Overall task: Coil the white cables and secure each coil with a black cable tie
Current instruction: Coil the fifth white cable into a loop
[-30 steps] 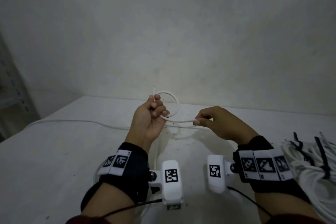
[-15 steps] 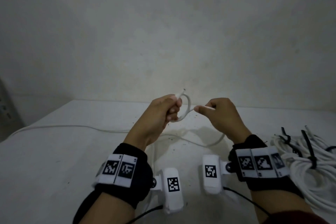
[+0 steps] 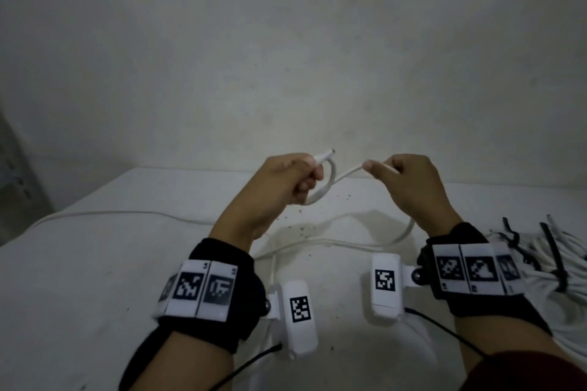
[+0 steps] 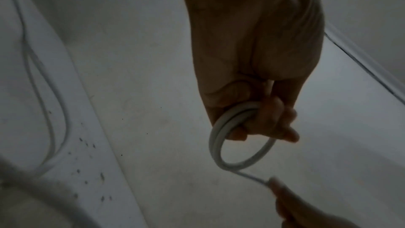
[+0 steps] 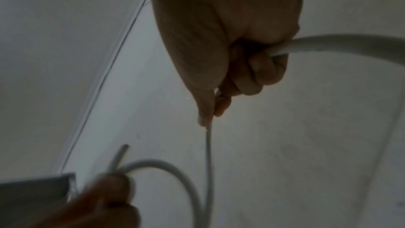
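The left hand (image 3: 279, 187) grips the starting coil (image 4: 238, 146) to keep its loops together, while the right hand (image 3: 409, 187) pinches the white cable (image 3: 347, 173), feeding slack across.

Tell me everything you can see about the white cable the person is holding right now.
The white cable is a thin, smooth, round cord that looks plastic-sheathed. The left hand grips a small loop of it above the table, with its cut end poking up past the fingers. From the loop a short stretch runs to the right hand, which pinches it. Past that hand the cable sags to the table and trails off leftward, uncoiled. No tie is on it.
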